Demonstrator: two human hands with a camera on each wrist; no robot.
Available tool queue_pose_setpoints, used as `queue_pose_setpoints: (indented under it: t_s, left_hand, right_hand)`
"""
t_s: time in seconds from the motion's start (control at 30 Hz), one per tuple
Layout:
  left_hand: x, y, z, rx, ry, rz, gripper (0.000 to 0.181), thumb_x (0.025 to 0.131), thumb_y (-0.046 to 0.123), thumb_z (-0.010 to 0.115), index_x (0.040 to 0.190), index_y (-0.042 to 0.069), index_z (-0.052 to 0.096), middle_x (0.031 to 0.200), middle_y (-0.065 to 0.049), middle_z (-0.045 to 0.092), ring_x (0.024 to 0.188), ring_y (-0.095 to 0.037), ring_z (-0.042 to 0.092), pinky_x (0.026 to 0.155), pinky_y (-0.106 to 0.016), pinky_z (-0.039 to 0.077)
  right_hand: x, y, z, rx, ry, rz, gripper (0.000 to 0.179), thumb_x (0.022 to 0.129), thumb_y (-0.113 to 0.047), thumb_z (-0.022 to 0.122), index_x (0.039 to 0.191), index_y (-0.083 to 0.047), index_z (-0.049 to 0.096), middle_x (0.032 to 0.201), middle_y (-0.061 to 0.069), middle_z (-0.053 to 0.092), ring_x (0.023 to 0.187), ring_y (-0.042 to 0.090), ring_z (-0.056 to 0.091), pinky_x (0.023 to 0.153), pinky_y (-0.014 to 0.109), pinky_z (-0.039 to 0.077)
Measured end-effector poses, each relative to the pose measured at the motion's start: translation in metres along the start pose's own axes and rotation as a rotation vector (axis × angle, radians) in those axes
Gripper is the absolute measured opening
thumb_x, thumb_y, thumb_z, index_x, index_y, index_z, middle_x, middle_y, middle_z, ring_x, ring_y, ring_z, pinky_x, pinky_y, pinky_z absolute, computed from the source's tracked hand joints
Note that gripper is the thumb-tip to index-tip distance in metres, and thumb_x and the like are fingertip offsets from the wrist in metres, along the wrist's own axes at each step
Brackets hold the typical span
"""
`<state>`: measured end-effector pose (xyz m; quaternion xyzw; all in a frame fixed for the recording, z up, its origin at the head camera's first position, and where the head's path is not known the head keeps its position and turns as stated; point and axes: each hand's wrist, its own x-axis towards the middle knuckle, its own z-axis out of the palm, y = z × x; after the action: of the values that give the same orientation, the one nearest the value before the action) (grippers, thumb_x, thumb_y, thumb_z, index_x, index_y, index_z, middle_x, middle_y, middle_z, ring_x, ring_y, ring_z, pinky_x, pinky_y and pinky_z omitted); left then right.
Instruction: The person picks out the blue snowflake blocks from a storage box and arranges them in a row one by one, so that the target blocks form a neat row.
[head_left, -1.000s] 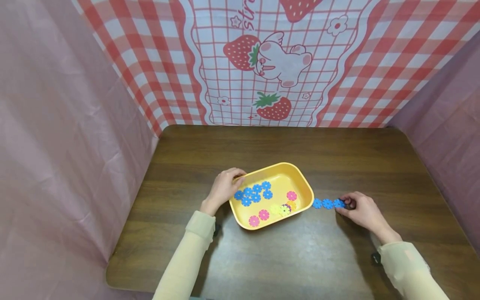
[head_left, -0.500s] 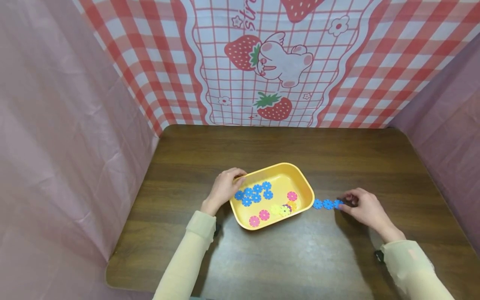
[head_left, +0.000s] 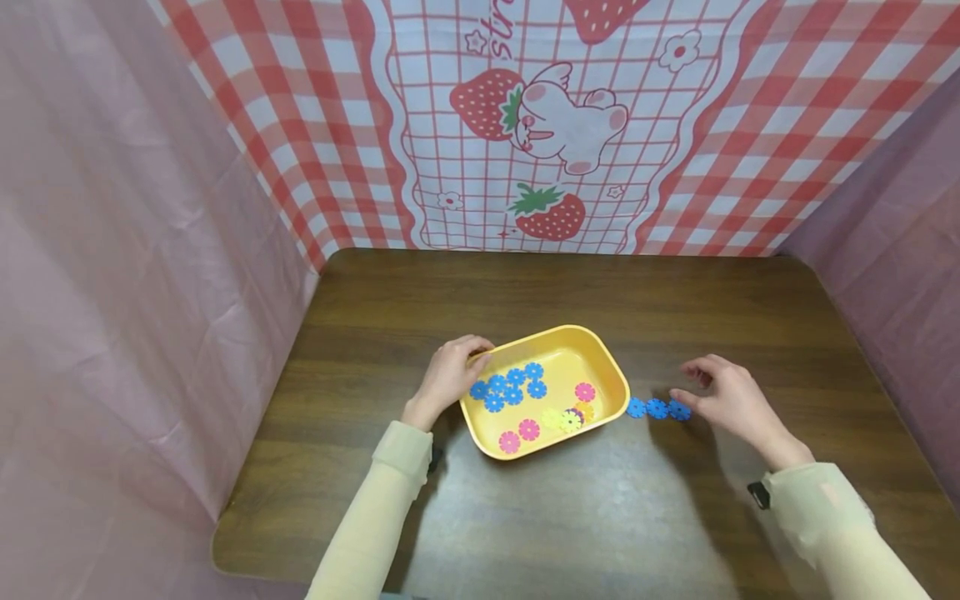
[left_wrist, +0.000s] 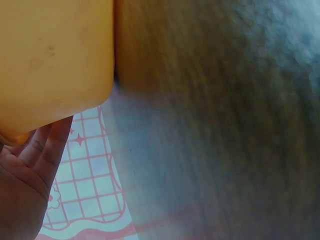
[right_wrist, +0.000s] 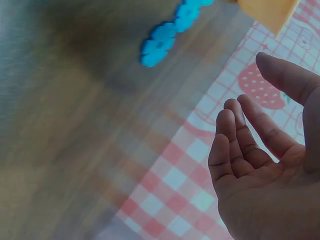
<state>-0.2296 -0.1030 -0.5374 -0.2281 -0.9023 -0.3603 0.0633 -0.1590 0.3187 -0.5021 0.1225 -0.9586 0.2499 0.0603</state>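
A yellow plastic basin stands on the wooden table, tilted a little in the head view. My left hand grips its left end, thumb over the rim and fingers outside; the left wrist view shows those fingers against the outer wall. Just right of the basin, three blue snowflake discs lie in a row on the table. Above the right end of that row hovers my right hand, thumb and fingers apart, holding nothing. In the right wrist view the blue discs lie apart from the fingertips.
Inside the basin are several blue discs, pink discs, and a small cluster of yellow, orange and purple discs. A red-and-white strawberry cloth hangs behind the table. Pink curtains flank both sides.
My right hand has let go of the rightmost blue disc and lifted off it, its thumb and fingers spreading apart. The left hand and the basin stay where they were.
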Motion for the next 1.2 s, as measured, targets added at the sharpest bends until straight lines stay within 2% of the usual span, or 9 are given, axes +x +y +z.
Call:
queue_pose_setpoints:
  t_s: [0.33,0.63,0.77,0.97,1.2]
  left_hand:
    - [0.000,0.001,0.001,0.011,0.002,0.000,0.014,0.096,0.016,0.069,0.107,0.009,0.074,0.105,-0.005,0.072,0.096,-0.022,0.068,0.087,-0.039,0.053]
    - [0.000,0.001,0.001,0.011,-0.004,-0.013,0.014,0.096,0.017,0.069,0.107,0.010,0.074,0.105,-0.004,0.072,0.097,-0.022,0.068,0.086,-0.039,0.053]
    - [0.000,0.001,0.000,0.014,-0.003,-0.012,0.014,0.096,0.017,0.069,0.107,0.010,0.074,0.105,-0.004,0.072,0.096,-0.021,0.068,0.086,-0.039,0.053]
    - [-0.001,0.002,0.000,0.017,-0.010,-0.025,0.015,0.097,0.018,0.068,0.108,0.010,0.074,0.106,-0.004,0.072,0.097,-0.021,0.068,0.087,-0.039,0.052]
    - [0.000,0.002,0.000,0.017,-0.014,-0.034,0.015,0.097,0.019,0.068,0.108,0.010,0.074,0.107,-0.004,0.072,0.098,-0.021,0.067,0.088,-0.038,0.052]
  right_hand:
    - [0.014,-0.022,-0.006,-0.012,0.002,-0.072,0.035,0.077,-0.017,0.086,0.103,0.002,0.071,0.088,0.008,0.064,0.077,0.021,0.056,0.067,0.039,0.049]
    - [0.027,-0.038,-0.001,0.005,0.004,-0.134,0.035,0.076,-0.016,0.087,0.102,0.000,0.071,0.087,0.006,0.065,0.078,0.021,0.058,0.067,0.039,0.050]
    - [0.033,-0.044,0.002,0.037,-0.029,-0.137,0.035,0.078,-0.017,0.086,0.104,0.000,0.071,0.090,0.008,0.066,0.079,0.021,0.058,0.068,0.040,0.051]
    - [0.041,-0.059,0.007,0.103,-0.102,-0.101,0.035,0.079,-0.015,0.085,0.107,0.001,0.071,0.092,0.008,0.067,0.082,0.026,0.058,0.071,0.044,0.052]
    - [0.051,-0.076,0.018,0.143,-0.144,-0.126,0.035,0.079,-0.010,0.084,0.109,0.004,0.070,0.092,0.012,0.067,0.080,0.023,0.056,0.070,0.040,0.051]
